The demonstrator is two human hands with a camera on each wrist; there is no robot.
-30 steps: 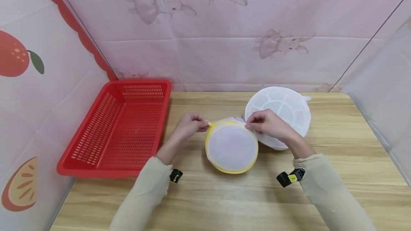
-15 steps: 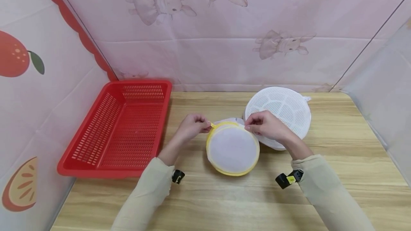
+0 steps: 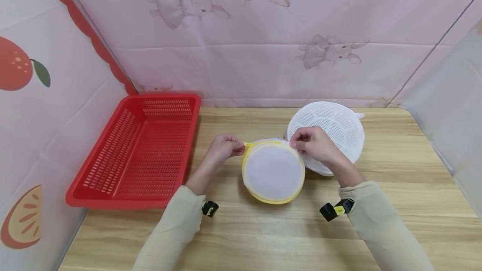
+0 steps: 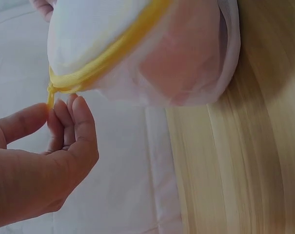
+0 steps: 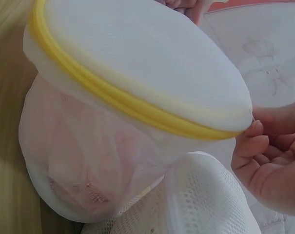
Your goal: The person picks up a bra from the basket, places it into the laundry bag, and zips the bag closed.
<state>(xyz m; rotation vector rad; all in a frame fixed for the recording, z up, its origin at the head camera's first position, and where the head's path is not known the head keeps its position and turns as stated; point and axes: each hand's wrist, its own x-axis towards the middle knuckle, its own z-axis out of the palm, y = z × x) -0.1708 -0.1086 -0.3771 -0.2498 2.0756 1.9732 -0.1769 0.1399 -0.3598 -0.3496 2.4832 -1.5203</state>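
A round white mesh laundry bag (image 3: 273, 172) with a yellow zip rim stands in the middle of the wooden table, its flat lid tilted toward me. Pinkish contents (image 5: 96, 151) show through its mesh side. My left hand (image 3: 223, 149) pinches a yellow tab (image 4: 50, 96) at the rim's far left between thumb and fingers. On the far right of the rim, my right hand (image 3: 314, 143) pinches the bag's edge, thumb against curled fingers; the exact bit held is partly hidden by the fingertips.
A white mesh bag (image 3: 333, 126) with a honeycomb-like top stands just behind and right, partly under my right hand. To the left sits a red slotted plastic basket (image 3: 196, 137). Printed cloth walls (image 3: 248, 74) enclose the back and sides of the table (image 3: 263, 237).
Over the last half second my hands have drawn slightly apart, left hand leftward, right hand a little rightward. More of the yellow tab shows taut. The bag has barely shifted.
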